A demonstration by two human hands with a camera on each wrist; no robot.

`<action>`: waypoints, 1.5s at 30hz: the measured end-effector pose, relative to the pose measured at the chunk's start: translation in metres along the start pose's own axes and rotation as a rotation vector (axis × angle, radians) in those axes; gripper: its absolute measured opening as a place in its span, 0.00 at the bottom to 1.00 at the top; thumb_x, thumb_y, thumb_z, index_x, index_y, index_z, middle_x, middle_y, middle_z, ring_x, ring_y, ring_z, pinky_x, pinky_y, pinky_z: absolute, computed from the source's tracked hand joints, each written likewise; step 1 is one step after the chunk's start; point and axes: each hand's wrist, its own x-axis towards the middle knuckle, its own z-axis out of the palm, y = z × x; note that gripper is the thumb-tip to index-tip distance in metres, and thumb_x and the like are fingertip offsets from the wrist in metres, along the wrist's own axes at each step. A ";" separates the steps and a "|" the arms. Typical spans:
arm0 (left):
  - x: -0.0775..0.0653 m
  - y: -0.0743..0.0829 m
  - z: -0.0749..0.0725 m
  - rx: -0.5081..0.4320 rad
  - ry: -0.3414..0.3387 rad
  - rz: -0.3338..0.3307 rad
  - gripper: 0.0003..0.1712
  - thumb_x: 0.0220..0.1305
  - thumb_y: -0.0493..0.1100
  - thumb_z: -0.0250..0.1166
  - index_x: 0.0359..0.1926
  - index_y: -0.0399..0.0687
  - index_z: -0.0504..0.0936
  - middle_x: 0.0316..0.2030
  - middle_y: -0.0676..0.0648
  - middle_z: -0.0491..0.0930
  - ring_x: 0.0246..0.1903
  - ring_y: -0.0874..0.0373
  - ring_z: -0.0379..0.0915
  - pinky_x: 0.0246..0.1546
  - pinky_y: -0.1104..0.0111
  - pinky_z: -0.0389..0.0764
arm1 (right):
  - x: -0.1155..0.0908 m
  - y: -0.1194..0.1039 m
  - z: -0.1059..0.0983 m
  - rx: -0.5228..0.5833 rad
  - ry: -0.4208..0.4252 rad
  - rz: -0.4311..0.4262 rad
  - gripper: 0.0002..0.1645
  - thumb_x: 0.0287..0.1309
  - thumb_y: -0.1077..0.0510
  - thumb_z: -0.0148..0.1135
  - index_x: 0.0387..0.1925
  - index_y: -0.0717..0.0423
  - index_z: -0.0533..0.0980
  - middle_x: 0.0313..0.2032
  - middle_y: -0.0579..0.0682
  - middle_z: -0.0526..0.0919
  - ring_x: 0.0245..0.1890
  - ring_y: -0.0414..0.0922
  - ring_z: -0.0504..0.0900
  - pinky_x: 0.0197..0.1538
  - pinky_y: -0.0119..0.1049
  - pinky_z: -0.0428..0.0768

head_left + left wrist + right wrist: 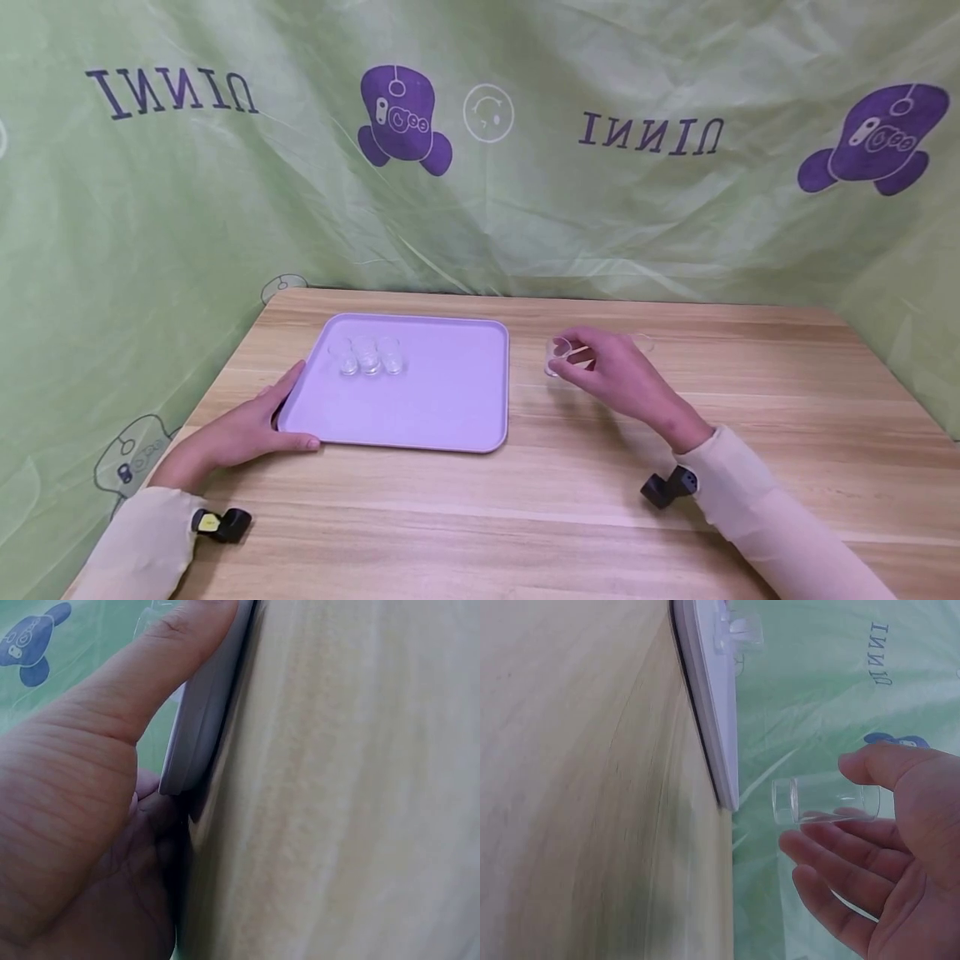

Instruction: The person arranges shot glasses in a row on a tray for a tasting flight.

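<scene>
A small clear shot glass [553,360] is pinched between the thumb and fingers of my right hand [618,377], just right of the tray. In the right wrist view the glass [825,799] shows its thick base, raised off the tabletop. My left hand [251,429] holds the near left corner of the purple tray [450,400], thumb along the front rim and fingers on the left side. Seen from the left wrist, the thumb [169,652] lies against the tray's edge. Three similar shot glasses [367,357] stand in a row on the tray's left part.
The rim of another clear glass [643,342] shows behind my right hand, mostly hidden. Everything stands on a wood-grain table [465,525]. A green printed curtain [525,217] hangs behind the table and at its sides.
</scene>
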 end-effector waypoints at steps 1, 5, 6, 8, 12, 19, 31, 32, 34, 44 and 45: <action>0.000 -0.001 0.000 -0.001 0.001 0.002 0.73 0.55 0.53 0.80 0.83 0.43 0.35 0.79 0.27 0.38 0.74 0.26 0.38 0.67 0.34 0.47 | 0.001 0.000 0.002 0.004 -0.005 -0.004 0.19 0.66 0.54 0.72 0.54 0.59 0.81 0.46 0.50 0.87 0.45 0.46 0.87 0.46 0.39 0.84; 0.000 -0.002 0.002 0.002 0.003 -0.004 0.73 0.55 0.54 0.80 0.83 0.45 0.35 0.79 0.29 0.38 0.75 0.28 0.39 0.67 0.35 0.48 | 0.006 -0.003 0.008 0.012 -0.016 -0.008 0.19 0.66 0.54 0.72 0.54 0.59 0.81 0.46 0.50 0.87 0.45 0.45 0.87 0.46 0.38 0.84; 0.000 -0.002 0.002 0.002 0.004 0.004 0.73 0.55 0.54 0.80 0.83 0.45 0.35 0.79 0.28 0.39 0.74 0.27 0.39 0.67 0.35 0.48 | 0.007 -0.004 0.009 0.013 -0.018 -0.011 0.19 0.66 0.54 0.71 0.54 0.59 0.81 0.46 0.50 0.87 0.45 0.45 0.87 0.46 0.39 0.84; 0.000 -0.002 0.002 0.000 0.003 0.003 0.73 0.55 0.54 0.80 0.83 0.46 0.35 0.79 0.28 0.39 0.74 0.27 0.39 0.67 0.35 0.48 | 0.009 -0.006 0.011 0.017 -0.020 -0.013 0.20 0.66 0.53 0.71 0.54 0.59 0.81 0.46 0.50 0.87 0.45 0.45 0.87 0.47 0.39 0.84; -0.001 -0.002 0.002 -0.009 0.002 0.002 0.73 0.56 0.54 0.79 0.83 0.45 0.35 0.79 0.27 0.38 0.74 0.26 0.39 0.67 0.33 0.48 | 0.015 -0.012 0.014 0.023 -0.022 -0.010 0.19 0.66 0.51 0.71 0.53 0.57 0.81 0.46 0.48 0.86 0.45 0.44 0.87 0.47 0.40 0.84; -0.001 -0.002 0.003 0.009 0.001 -0.013 0.74 0.55 0.57 0.79 0.83 0.45 0.34 0.79 0.28 0.37 0.75 0.27 0.36 0.67 0.33 0.46 | 0.030 -0.025 0.021 0.035 -0.048 -0.014 0.20 0.67 0.51 0.70 0.55 0.59 0.82 0.47 0.48 0.86 0.45 0.44 0.87 0.47 0.40 0.84; -0.001 -0.002 0.001 0.005 -0.002 -0.022 0.73 0.56 0.56 0.79 0.83 0.46 0.34 0.79 0.28 0.37 0.74 0.25 0.34 0.67 0.31 0.45 | 0.052 -0.035 0.046 0.040 -0.114 -0.047 0.19 0.65 0.52 0.71 0.53 0.57 0.82 0.46 0.47 0.85 0.45 0.44 0.87 0.47 0.35 0.83; -0.001 -0.002 0.001 0.004 -0.002 -0.019 0.73 0.56 0.55 0.79 0.83 0.46 0.34 0.79 0.27 0.37 0.74 0.24 0.34 0.66 0.30 0.44 | 0.054 -0.036 0.049 0.040 -0.118 -0.053 0.19 0.65 0.52 0.71 0.52 0.58 0.82 0.46 0.47 0.85 0.45 0.44 0.87 0.47 0.35 0.83; 0.000 -0.004 0.001 0.009 -0.002 -0.019 0.73 0.56 0.56 0.79 0.83 0.46 0.34 0.79 0.28 0.37 0.75 0.25 0.33 0.67 0.31 0.43 | 0.058 -0.036 0.054 0.041 -0.127 -0.056 0.18 0.65 0.52 0.71 0.51 0.58 0.83 0.46 0.48 0.85 0.45 0.44 0.87 0.47 0.35 0.83; 0.000 -0.003 0.002 0.009 -0.003 -0.021 0.73 0.56 0.55 0.79 0.83 0.48 0.33 0.79 0.29 0.35 0.75 0.25 0.31 0.67 0.31 0.40 | 0.075 -0.040 0.077 0.022 -0.168 -0.067 0.15 0.63 0.54 0.73 0.48 0.56 0.83 0.42 0.46 0.86 0.43 0.43 0.87 0.46 0.35 0.82; 0.000 -0.003 0.002 0.010 -0.003 -0.020 0.73 0.56 0.54 0.79 0.83 0.48 0.33 0.79 0.28 0.36 0.75 0.25 0.32 0.67 0.31 0.41 | 0.077 -0.041 0.080 0.021 -0.171 -0.069 0.15 0.63 0.54 0.73 0.48 0.56 0.83 0.42 0.46 0.86 0.43 0.43 0.87 0.45 0.35 0.82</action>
